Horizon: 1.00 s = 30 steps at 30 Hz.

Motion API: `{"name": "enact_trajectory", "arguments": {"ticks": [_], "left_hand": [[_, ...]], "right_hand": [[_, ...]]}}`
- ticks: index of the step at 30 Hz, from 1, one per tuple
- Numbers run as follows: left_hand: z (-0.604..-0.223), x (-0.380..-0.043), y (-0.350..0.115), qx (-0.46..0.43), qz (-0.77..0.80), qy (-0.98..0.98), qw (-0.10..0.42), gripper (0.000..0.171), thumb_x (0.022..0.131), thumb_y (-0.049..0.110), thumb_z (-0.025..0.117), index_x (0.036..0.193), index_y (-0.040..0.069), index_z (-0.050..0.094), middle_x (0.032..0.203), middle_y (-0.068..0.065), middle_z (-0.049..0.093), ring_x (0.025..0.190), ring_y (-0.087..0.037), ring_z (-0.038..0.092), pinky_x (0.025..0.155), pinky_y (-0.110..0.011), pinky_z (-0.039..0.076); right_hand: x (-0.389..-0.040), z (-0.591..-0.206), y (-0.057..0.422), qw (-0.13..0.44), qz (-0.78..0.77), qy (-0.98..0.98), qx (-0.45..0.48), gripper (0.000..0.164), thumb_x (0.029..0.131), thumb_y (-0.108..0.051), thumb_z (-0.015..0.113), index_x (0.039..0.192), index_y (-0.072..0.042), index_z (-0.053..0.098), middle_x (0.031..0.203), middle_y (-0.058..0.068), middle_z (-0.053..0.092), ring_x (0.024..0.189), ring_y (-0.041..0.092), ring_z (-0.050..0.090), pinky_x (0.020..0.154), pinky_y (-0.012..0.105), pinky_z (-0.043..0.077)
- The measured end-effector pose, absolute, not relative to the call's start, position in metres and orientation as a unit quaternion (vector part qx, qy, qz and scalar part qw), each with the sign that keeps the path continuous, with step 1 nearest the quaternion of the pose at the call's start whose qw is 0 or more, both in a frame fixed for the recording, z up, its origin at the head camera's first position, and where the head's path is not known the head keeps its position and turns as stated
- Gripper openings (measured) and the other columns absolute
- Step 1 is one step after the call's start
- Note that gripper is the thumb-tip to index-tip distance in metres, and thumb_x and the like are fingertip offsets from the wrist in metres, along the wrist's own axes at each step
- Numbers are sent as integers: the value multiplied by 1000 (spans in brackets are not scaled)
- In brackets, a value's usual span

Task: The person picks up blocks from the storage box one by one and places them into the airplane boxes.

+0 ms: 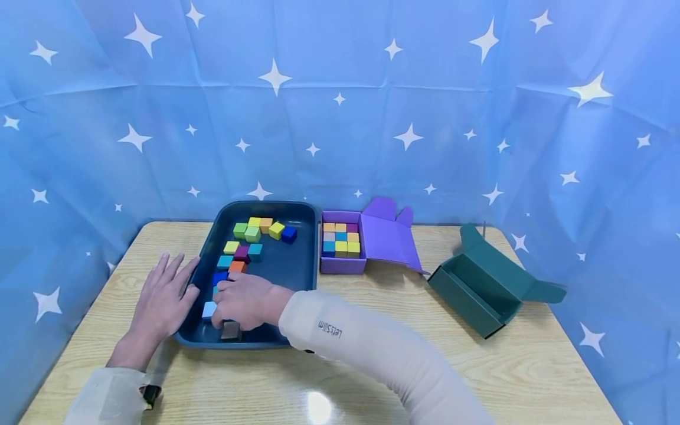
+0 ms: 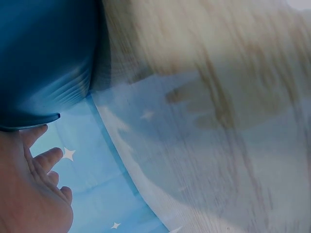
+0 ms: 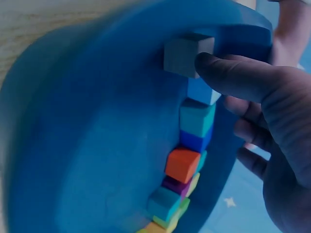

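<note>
My right hand [image 1: 245, 302] reaches into a dark blue tray [image 1: 289, 283], over cubes along its left side. In the right wrist view its thumb overlaps a grey cube [image 3: 181, 56], and a light blue cube [image 3: 200, 91] lies just beside the fingers. No cube is visibly held; contact is unclear. A teal cube [image 3: 197, 118], a dark blue cube [image 3: 196, 141] and an orange cube [image 3: 182, 164] continue the line. Beside the tray's left wall, my left hand [image 1: 162, 298] has its fingers spread, with fingertips at the rim in the left wrist view.
Right of the tray stands a purple box [image 1: 342, 267], its lid open, packed with coloured cubes. Farther right a green box [image 1: 467, 295] lies angled with its lid open. Several more cubes, including a yellow cube [image 1: 276, 230], sit toward the tray's far end. A starry curtain [image 1: 340, 136] hangs behind.
</note>
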State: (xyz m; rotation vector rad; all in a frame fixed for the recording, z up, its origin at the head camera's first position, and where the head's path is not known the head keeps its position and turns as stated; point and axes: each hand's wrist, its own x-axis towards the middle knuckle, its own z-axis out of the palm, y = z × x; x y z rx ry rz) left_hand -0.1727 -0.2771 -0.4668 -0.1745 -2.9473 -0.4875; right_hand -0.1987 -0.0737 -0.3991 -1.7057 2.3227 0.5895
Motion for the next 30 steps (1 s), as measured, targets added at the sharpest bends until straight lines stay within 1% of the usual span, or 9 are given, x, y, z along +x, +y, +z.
{"name": "enact_trajectory", "arguments": {"ticks": [5, 9, 12, 18, 20, 22, 24, 26, 30], "left_hand": [[-466, -172, -276, -57, -162, -982, 74, 57, 100, 29, 36, 154, 12, 28, 156, -28, 24, 149, -46, 1, 119, -65, 3], [-466, -172, -276, -57, -166, -982, 71, 57, 100, 29, 36, 154, 12, 28, 156, -29, 24, 150, -45, -1, 118, -66, 4], [-466, -172, -276, -57, -166, -982, 73, 56, 100, 29, 36, 153, 11, 29, 156, -29, 24, 150, -45, 0, 118, -66, 4], [-466, -173, -276, -60, -166, -981, 77, 56, 100, 29, 36, 153, 11, 30, 156, -29, 25, 150, -46, 1, 118, -66, 4], [-466, -172, -276, -60, -165, -982, 76, 56, 100, 29, 36, 153, 11, 30, 156, -29, 25, 149, -46, 1, 118, -66, 5], [-466, -172, -276, -59, -165, -982, 74, 56, 101, 30, 36, 154, 11, 29, 156, -28, 24, 150, -46, 1, 118, -66, 5], [-466, -172, -276, -59, -165, -982, 72, 56, 101, 30, 36, 154, 12, 28, 156, -28, 24, 150, -45, 0, 118, -66, 6], [-466, -173, -276, -59, -164, -982, 72, 56, 101, 30, 35, 154, 12, 29, 156, -28, 24, 150, -45, 0, 118, -66, 5], [-467, -173, -276, -58, -167, -982, 73, 57, 100, 30, 36, 154, 12, 29, 156, -28, 24, 150, -45, 0, 119, -64, 3]], "right_hand": [[-199, -407, -76, 109, 196, 788, -573, 39, 92, -36, 64, 128, -48, 56, 134, -20, 58, 123, 6, 43, 106, 24, 36], [-200, -412, -77, 110, 197, 792, -567, 33, 94, -34, 63, 124, -48, 59, 130, -21, 59, 119, 6, 44, 102, 23, 37], [-200, -414, -79, 116, 198, 796, -560, 32, 94, -33, 63, 122, -47, 60, 129, -21, 60, 119, 5, 44, 103, 23, 36], [-198, -416, -79, 115, 207, 798, -554, 38, 92, -34, 64, 127, -47, 58, 132, -21, 58, 123, 4, 43, 106, 23, 36], [-198, -415, -78, 106, 210, 799, -554, 37, 93, -36, 63, 128, -46, 58, 133, -20, 58, 123, 4, 43, 106, 23, 36], [-199, -414, -78, 102, 205, 804, -549, 32, 95, -40, 59, 127, -44, 59, 130, -20, 59, 121, 5, 44, 107, 24, 35], [-200, -410, -76, 96, 205, 809, -543, 32, 95, -43, 58, 127, -42, 60, 130, -19, 60, 121, 6, 44, 110, 26, 34], [-202, -405, -73, 90, 205, 815, -535, 33, 93, -48, 59, 125, -41, 62, 129, -18, 60, 120, 7, 44, 111, 27, 34], [-208, -393, -62, 79, 205, 828, -516, 43, 87, -54, 64, 126, -38, 61, 133, -14, 58, 126, 9, 43, 113, 30, 34]]}}
